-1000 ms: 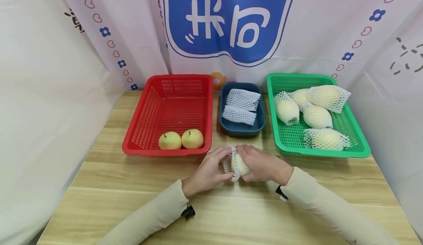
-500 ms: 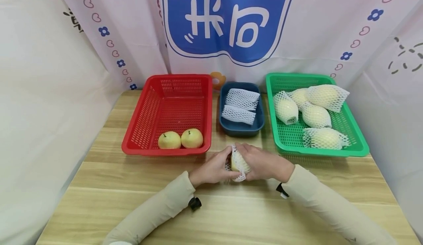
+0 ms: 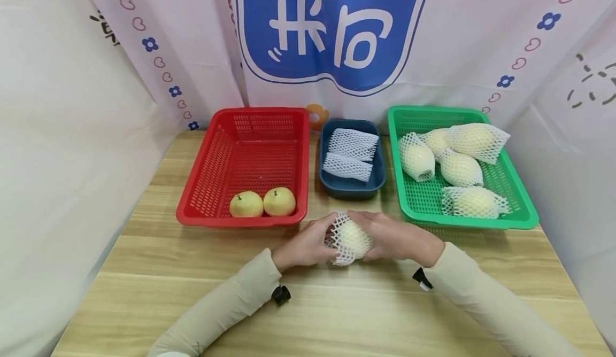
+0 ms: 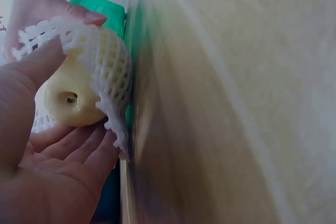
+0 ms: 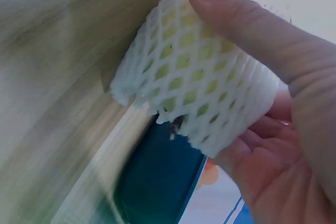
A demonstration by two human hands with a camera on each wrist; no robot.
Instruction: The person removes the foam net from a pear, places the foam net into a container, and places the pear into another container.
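Just above the table, a yellow pear (image 4: 73, 95) sits inside a white foam net sleeve (image 3: 352, 238) between both hands. My left hand (image 3: 308, 246) holds it from the left. In the left wrist view, the thumb lies over the net's edge, the fingers are beneath the pear, and the pear's dimpled end shows through the sleeve's opening. From the other side my right hand (image 3: 397, 238) grips the netted pear, thumb on the mesh in the right wrist view. A dark stem (image 5: 176, 125) pokes out past the net's ragged edge there.
Two bare pears (image 3: 262, 203) lie in the red basket (image 3: 192, 221) at back left. The blue bin (image 3: 351, 190) between the baskets holds flat foam nets (image 3: 350, 154). Several netted pears (image 3: 461, 168) rest in the green basket (image 3: 481, 222) at right.
The left hand has shifted slightly right, closer against the pear. The right hand has drawn a little to the right, and the net now spreads more widely over the pear.
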